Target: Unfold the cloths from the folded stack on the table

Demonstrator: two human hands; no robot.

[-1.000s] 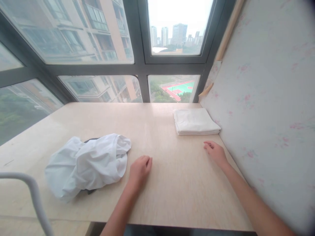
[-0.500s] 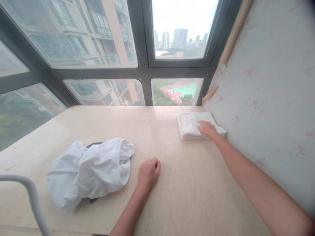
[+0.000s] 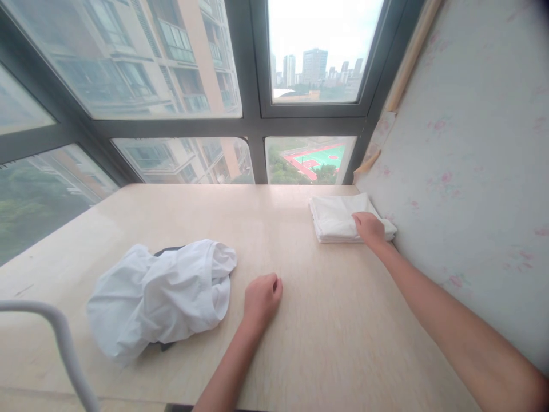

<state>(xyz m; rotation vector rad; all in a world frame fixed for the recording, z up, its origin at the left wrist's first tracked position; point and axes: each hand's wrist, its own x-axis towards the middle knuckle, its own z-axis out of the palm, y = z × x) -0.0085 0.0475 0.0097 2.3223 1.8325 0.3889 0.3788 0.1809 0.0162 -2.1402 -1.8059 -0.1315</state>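
A stack of folded white cloth (image 3: 334, 214) lies at the back right of the sill, near the papered wall. My right hand (image 3: 369, 229) rests on its right half, fingers curled and closed at the top layer; the fingertips are partly hidden. My left hand (image 3: 263, 297) is a loose fist lying on the sill, with nothing seen in it. To its left, apart from it, sits a crumpled white garment (image 3: 167, 297), with bits of dark fabric showing from beneath.
The pale sill (image 3: 274, 223) runs back to the grey window frame (image 3: 184, 127). A flowered wall (image 3: 467, 171) bounds the right side, with a peeling edge (image 3: 369, 163). A curved white tube (image 3: 60, 332) stands at the lower left.
My right hand has shifted slightly right across the folded cloth, its fingers now more curled. The cloth's top looks smoother. My left fist has hardly moved; the view has shifted a little.
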